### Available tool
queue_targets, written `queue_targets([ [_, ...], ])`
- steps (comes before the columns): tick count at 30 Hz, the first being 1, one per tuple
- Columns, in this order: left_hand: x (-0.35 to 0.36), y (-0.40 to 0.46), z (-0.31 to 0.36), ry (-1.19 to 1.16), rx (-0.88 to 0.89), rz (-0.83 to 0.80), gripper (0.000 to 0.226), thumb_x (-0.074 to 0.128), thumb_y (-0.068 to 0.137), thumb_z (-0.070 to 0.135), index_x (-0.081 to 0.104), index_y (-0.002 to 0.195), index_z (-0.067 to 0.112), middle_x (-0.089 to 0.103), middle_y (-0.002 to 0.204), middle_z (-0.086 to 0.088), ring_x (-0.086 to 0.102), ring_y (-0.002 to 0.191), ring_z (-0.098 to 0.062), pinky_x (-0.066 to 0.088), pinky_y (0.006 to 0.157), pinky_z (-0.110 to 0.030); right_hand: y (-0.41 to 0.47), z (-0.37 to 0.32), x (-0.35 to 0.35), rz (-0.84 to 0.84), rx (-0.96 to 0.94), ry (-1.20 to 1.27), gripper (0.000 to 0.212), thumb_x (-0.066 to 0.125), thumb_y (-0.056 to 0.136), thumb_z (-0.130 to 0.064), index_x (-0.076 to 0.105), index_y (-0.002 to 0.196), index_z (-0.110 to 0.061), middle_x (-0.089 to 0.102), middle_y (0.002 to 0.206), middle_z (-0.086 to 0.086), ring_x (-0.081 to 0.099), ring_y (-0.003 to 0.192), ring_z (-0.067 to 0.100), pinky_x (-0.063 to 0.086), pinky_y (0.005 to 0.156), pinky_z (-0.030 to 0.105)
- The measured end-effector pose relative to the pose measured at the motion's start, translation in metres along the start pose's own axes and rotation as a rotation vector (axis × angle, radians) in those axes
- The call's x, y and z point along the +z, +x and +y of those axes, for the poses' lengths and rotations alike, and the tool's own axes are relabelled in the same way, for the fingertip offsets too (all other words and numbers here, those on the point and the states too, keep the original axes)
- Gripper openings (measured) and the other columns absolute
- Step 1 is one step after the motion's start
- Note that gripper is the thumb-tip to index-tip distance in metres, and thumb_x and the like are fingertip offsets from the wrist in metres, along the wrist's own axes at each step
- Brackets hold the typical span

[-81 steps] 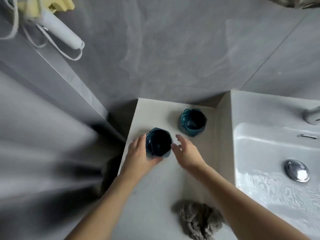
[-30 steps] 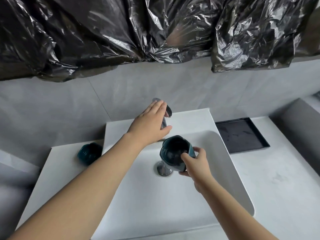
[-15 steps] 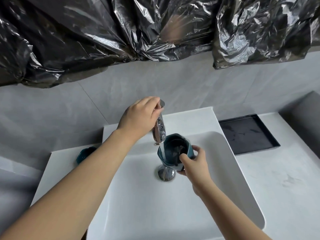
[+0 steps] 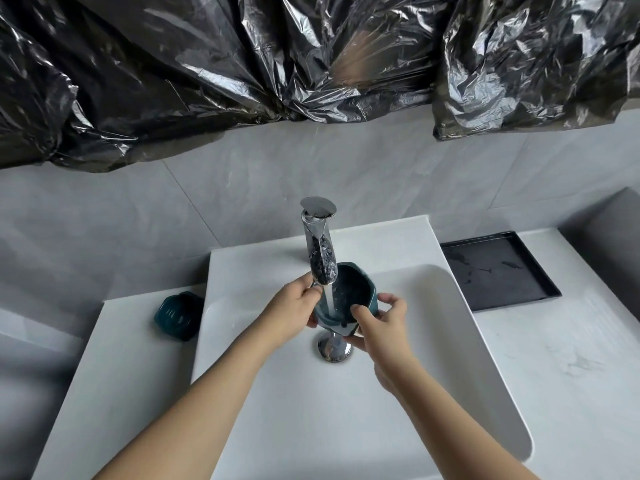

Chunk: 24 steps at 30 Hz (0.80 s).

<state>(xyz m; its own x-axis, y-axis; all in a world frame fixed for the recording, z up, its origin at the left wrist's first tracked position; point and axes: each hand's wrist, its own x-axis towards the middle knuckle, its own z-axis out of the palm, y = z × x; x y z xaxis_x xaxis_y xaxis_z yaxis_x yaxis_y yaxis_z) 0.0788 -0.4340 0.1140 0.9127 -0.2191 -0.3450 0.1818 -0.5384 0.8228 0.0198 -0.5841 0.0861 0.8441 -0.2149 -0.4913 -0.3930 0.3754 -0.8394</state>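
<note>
Cup (image 4: pixel 349 294), dark teal, sits right under the spout of the faucet (image 4: pixel 320 251) with its mouth up, and the water stream (image 4: pixel 329 301) falls into it. I have both hands on it. My left hand (image 4: pixel 291 315) wraps the side left of the faucet, fingers curled just beside the spout tip. My right hand (image 4: pixel 381 323) grasps the other side, thumb on the near rim. I think the main risk is a slip: the glazed walls are wet and the cup grows heavier as it fills, so it could drop onto the drain (image 4: pixel 333 348) below the faucet and chip. The rim is very near the spout, so lifting carelessly could knock it against the metal. If I tip it too far, water could splash out of the sink (image 4: pixel 443 368).
</note>
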Motion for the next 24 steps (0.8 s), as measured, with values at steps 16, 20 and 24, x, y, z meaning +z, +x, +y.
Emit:
queue_targets([
  [16, -0.019, -0.033, 0.008, 0.405, -0.098, -0.004, 0.027, 0.040, 0.090, 0.030, 0.063, 0.104, 0.030, 0.068, 0.072, 0.003, 0.068, 0.056, -0.019, 0.059, 0.073, -0.036, -0.013, 0.004, -0.004, -0.104, 0.099, -0.404, 0.017, 0.052, 0.084, -0.014, 0.046, 0.100, -0.008, 0.068, 0.096, 0.022, 0.066, 0.060, 0.024, 0.062, 0.072, 0.041],
  [20, -0.006, -0.036, 0.001, 0.389, -0.168, -0.057, 0.032, 0.038, 0.081, 0.034, 0.063, 0.096, 0.022, 0.072, 0.073, -0.008, 0.073, 0.057, -0.023, 0.060, 0.080, -0.042, -0.021, 0.005, -0.018, -0.095, 0.092, -0.497, 0.014, 0.052, 0.082, -0.018, 0.046, 0.092, -0.009, 0.071, 0.092, 0.026, 0.062, 0.057, 0.027, 0.060, 0.077, 0.050],
  [24, 0.015, -0.038, 0.000, 0.253, -0.221, -0.099, 0.027, 0.041, 0.090, 0.026, 0.063, 0.106, 0.022, 0.071, 0.072, -0.006, 0.075, 0.064, -0.029, 0.061, 0.080, -0.044, -0.027, 0.001, -0.035, -0.052, 0.052, -0.643, 0.019, 0.052, 0.078, -0.026, 0.046, 0.091, -0.014, 0.073, 0.077, 0.015, 0.065, 0.058, 0.025, 0.060, 0.076, 0.049],
])
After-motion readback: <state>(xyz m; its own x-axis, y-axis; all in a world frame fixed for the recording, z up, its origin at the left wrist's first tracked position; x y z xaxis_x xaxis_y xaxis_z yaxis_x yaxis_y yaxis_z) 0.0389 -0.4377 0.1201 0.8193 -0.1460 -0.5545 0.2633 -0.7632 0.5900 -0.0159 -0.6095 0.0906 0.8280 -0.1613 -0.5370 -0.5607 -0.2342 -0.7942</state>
